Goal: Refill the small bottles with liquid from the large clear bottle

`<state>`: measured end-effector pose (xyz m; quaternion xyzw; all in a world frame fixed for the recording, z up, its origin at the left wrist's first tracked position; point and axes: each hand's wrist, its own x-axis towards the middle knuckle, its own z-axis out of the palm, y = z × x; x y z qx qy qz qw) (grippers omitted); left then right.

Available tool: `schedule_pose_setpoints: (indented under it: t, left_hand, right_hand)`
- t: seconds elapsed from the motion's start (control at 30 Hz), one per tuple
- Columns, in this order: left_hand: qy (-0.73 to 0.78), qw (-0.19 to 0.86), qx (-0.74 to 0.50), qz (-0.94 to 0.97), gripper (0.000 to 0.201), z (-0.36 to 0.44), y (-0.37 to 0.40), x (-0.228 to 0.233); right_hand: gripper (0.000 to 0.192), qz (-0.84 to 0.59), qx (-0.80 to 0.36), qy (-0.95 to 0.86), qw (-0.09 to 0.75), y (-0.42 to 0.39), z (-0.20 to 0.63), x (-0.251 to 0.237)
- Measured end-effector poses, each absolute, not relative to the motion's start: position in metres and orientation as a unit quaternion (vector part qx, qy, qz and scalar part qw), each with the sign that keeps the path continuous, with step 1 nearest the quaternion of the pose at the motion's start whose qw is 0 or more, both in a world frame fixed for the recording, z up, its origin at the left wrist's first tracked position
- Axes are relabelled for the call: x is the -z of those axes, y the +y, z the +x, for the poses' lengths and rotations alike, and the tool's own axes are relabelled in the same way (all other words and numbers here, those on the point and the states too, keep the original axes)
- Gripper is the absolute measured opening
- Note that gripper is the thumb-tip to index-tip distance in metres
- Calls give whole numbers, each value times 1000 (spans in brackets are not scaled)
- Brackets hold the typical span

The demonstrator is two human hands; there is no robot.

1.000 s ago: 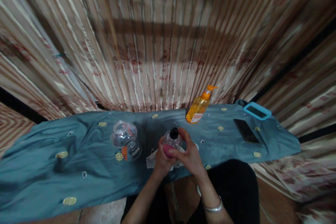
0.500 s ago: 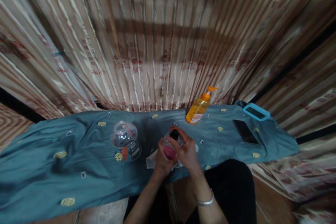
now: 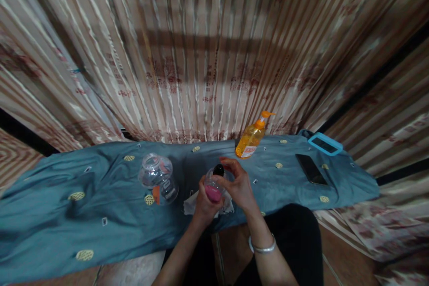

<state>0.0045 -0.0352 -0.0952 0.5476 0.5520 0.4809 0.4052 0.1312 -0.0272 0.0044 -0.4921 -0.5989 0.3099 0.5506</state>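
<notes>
Low over the front of the cloth, my left hand is wrapped round a clear container with something bright pink in its lower part. A black knob-like top stands at its upper end. My right hand curls round that upper end from the right, thumb in front and fingers behind, touching the black top. Whether the top is seated or loose cannot be made out. Beneath the hands lies a crumpled white cloth or tissue.
To the left stand clear plastic containers close together, one with an orange patch. An orange pump bottle is behind my right hand. A black phone and a blue-framed device lie right. Curtains hang behind the teal-covered table.
My right hand has shifted slightly round the top of the container, its fingers more raised. A white round spot beside the right wrist is now out of sight. The view has moved a little.
</notes>
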Motion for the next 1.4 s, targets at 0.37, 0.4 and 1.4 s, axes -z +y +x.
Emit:
schedule_pose_setpoints:
  t: [0.37, 0.4, 1.4]
  left_hand:
    - [554, 410, -475, 547, 85, 4, -36, 92]
    - [556, 411, -475, 544, 86, 4, -36, 92]
    - [556, 414, -464, 552, 81, 5, -39, 86]
  right_hand:
    - [47, -488, -311, -596, 556, -32, 126, -7]
    - [44, -489, -311, -593, 559, -31, 127, -5]
    - [39, -504, -282, -594, 560, -37, 138, -5]
